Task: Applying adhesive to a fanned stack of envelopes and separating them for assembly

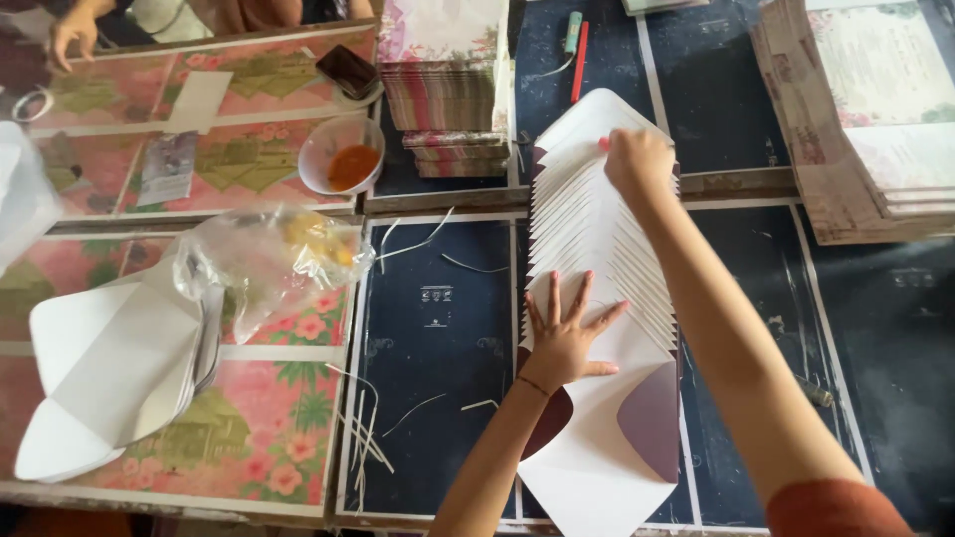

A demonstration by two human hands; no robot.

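Observation:
A long fanned row of white envelopes with open flaps lies on the dark work surface, running from the far middle towards me. The nearest envelope shows a maroon lining. My left hand presses flat on the row's near part, fingers spread. My right hand rests on the far end of the row, fingers curled over the flap edges. Whether it grips an envelope is unclear.
A stack of floral cards stands behind the row. At left lie a bowl of orange paste, a crumpled plastic bag and loose white envelopes. Printed sheets pile up at right. Another person's hand shows top left.

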